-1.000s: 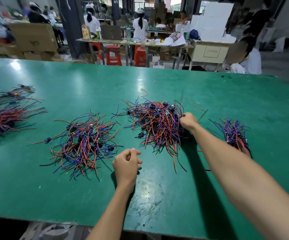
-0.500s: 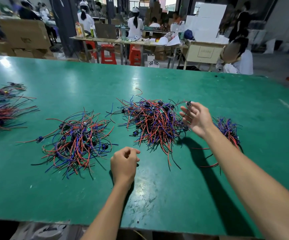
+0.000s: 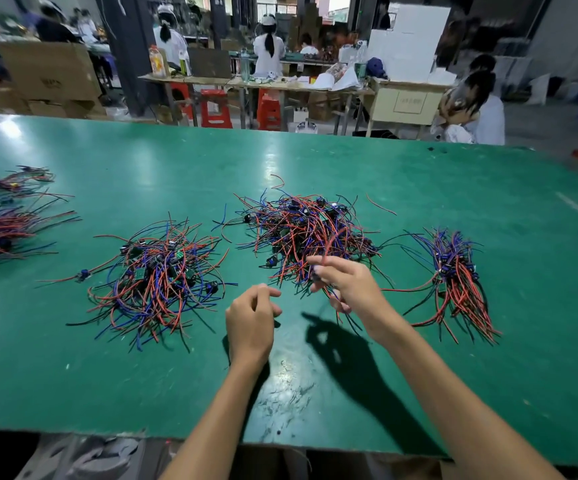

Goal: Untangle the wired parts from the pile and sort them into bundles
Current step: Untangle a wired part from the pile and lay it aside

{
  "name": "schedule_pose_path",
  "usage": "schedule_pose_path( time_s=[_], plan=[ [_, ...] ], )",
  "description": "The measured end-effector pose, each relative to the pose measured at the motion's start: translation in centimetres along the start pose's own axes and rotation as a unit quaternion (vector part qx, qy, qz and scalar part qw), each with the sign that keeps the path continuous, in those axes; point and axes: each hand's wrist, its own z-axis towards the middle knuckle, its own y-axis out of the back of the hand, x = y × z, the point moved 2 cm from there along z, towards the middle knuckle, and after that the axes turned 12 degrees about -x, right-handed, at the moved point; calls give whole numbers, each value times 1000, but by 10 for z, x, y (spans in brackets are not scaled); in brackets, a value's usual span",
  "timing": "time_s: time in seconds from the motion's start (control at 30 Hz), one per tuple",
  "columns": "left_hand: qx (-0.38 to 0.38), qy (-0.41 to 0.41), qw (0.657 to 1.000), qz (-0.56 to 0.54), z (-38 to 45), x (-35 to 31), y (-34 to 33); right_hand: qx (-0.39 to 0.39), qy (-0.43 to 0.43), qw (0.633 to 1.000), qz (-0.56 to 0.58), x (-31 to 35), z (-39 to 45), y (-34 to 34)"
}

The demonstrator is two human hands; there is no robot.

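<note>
Wired part (image 3: 329, 251) blurred, pinched in right hand (image 3: 346, 285) fingers | left hand (image 3: 249, 320) loosely curled, empty | far-left bundles (image 3: 0, 233) cropped

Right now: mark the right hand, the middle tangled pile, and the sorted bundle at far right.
right hand (image 3: 346, 285), head view, back of the hand, gripping a wired part.
middle tangled pile (image 3: 301, 230), head view, centre of the tangle.
sorted bundle (image 3: 454, 268), head view, middle of the aligned wires.

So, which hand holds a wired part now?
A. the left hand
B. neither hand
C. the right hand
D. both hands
C: the right hand pinches a wired part lifted in front of the middle pile, while the left hand holds nothing.
</note>
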Motion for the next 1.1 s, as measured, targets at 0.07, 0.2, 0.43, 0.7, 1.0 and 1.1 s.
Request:
schedule_pose_path(
  time_s=[0.07,0.2,0.43,0.7,1.0,1.1],
  plan=[
    [-4,2,1000,8,1,1,0,-15,84,995,-61,20,2,-22],
    [-14,-2,999,35,2,0,1,-4,184,952,-245,72,20,-96],
    [-52,-35,993,97,4,7,4,68,178,873,-449,64,34,-168],
    [-16,20,996,82,3,4,4,-244,181,826,-476,6,69,-49],
    [-10,12,996,90,2,4,4,-254,156,910,-290,4,63,-25],
    [-8,10,996,93,2,5,4,-253,161,921,-249,3,59,-25]
  ],
)
